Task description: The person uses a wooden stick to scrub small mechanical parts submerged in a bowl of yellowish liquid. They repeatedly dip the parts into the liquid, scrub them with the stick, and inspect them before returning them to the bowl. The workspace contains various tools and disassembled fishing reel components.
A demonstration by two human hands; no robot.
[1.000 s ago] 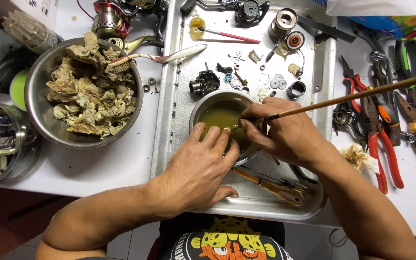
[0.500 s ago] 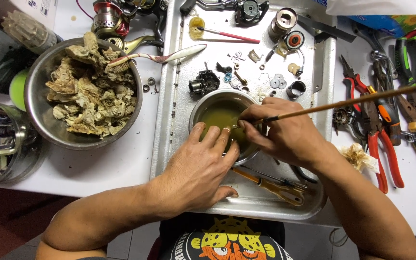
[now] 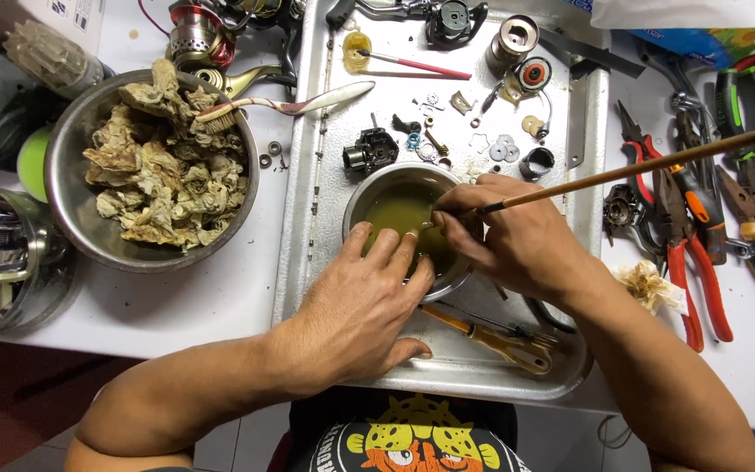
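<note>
Fingers of the left hand (image 3: 356, 306) lie flat and spread, tips over the near rim of the small steel bowl (image 3: 377, 188), pinning it; nothing gripped. Right hand (image 3: 517, 240) fingers are pinched round a long thin brush (image 3: 640, 166), tip down in the bowl, handle running out to the right over the pliers (image 3: 688, 253).

Bowl sits mid-tray, on the metal tray (image 3: 308, 175), holding murky yellow-green liquid. Whether a small part is under the fingertips in there, can't tell.

Handling, my read:
- Bowl: light, thin steel, wet, will skid on the tray. Hold by the rim, press down, don't tilt it; it'll slosh.
- Brush: stiff, light stick. Grip near the tip end for control, as now.
- Loose reel parts (image 3: 500, 149) beyond the bowl are tiny, easy to knock.

Big bowl of stained rags (image 3: 155, 188) sits to the left of the tray, toothbrush (image 3: 281, 105) resting across its rim. Screwdriver (image 3: 491, 336) lies on the tray near edge, just by the left thumb.

Versus the earlier frames: practically no change. Both hands same spot, bowl not moved. Brush handle angle shifts a touch; small strokes only.
</note>
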